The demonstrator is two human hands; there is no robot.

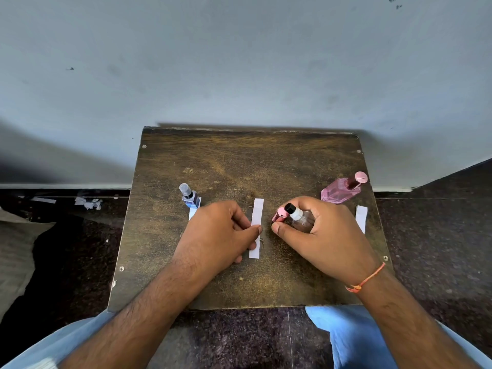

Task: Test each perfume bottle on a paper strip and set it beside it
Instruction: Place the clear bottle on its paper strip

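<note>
While left hand fingers are pinning the middle white paper strip, right hand fingers are clamping a clear glass bottle with a black nozzle; aiming and pressing the nozzle likely comes next.

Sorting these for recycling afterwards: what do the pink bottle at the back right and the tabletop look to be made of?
Pink bottle: probably glass, translucent, faceted and glossy, with a shiny pink cap, metal or plastic. Tabletop: dark brown board, likely wood or laminate, matte, its finish scuffed and worn pale, with screw heads at the corners.
</note>
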